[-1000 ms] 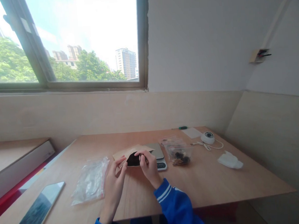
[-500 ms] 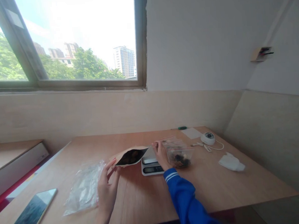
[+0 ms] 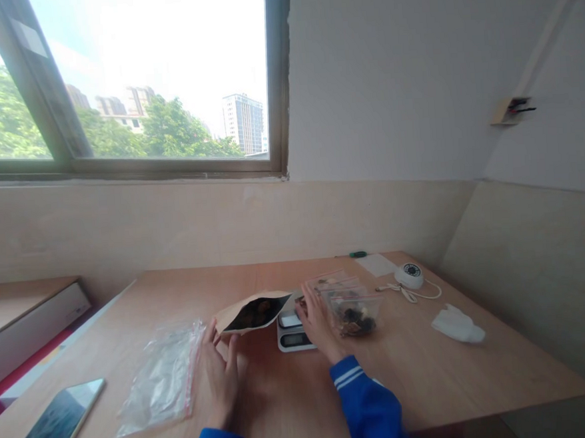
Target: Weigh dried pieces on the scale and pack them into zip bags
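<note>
Your L hand [image 3: 220, 367] pinches the L end of the open kraft pouch [image 3: 233, 310], just L of the digital scale [image 3: 295, 341]. R hand [image 3: 320, 325] over scale's R side; can't tell if its grip pinches anything. Risk: pouch's R end looks unsupported, so a L slip/tilt could spill contents.

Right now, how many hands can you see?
2: the left hand holds the paper bag; the right hand partly blocks the view of the scale.
</note>
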Demonstrator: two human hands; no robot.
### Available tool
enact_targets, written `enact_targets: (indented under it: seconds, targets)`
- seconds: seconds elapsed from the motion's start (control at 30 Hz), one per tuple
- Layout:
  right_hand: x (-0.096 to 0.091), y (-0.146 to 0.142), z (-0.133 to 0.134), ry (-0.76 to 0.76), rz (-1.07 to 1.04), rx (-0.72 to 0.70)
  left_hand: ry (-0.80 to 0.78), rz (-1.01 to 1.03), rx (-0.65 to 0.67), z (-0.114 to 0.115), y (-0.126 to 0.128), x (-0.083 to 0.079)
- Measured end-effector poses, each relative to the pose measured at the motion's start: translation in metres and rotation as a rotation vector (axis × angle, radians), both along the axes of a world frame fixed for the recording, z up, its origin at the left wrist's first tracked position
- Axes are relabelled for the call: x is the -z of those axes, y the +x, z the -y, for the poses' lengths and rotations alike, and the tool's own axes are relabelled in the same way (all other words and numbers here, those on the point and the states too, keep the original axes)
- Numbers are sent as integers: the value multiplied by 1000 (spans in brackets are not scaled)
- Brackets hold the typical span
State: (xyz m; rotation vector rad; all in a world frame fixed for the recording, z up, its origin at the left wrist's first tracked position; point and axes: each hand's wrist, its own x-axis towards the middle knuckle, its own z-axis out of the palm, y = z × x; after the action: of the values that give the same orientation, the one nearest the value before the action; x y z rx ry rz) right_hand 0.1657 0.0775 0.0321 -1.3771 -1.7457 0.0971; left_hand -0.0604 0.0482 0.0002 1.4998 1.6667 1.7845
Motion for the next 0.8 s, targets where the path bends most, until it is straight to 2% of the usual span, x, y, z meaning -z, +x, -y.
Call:
enact_targets:
  seconds: [0.07, 0.13, 0.2, 0.23, 0.3, 0.43, 0.6, 0.7, 0.8]
  targets:
    - [-28, -9, 33, 136, -253, 2, -28, 36, 34, 0, 0, 3]
    - [-57, -22, 67, 200, -392, -99, -38, 73, 55, 1, 2, 4]
    - [-80, -36, 93, 203, -254, -359, -22, 94, 37, 3, 4, 3]
    - [-89, -42, 100, 193, -173, -425, -9, 105, 24, 3, 6, 3]
    - [-97, -51, 105, 168, -42, -456, 20, 140, -5, 4, 8, 4]
    - [-90, -59, 94, 129, 77, -370, -32, 203, 3, 4, 5, 11]
    - [-82, -60, 96, 91, 147, -331, -78, 83, 0, 0, -7, 14]
    - [-79, -58, 101, 24, 232, -327, -72, 4, 48, 2, -11, 13]
    - [-62, -55, 96, -35, 414, -295, -89, -25, 142, 6, -11, 12]
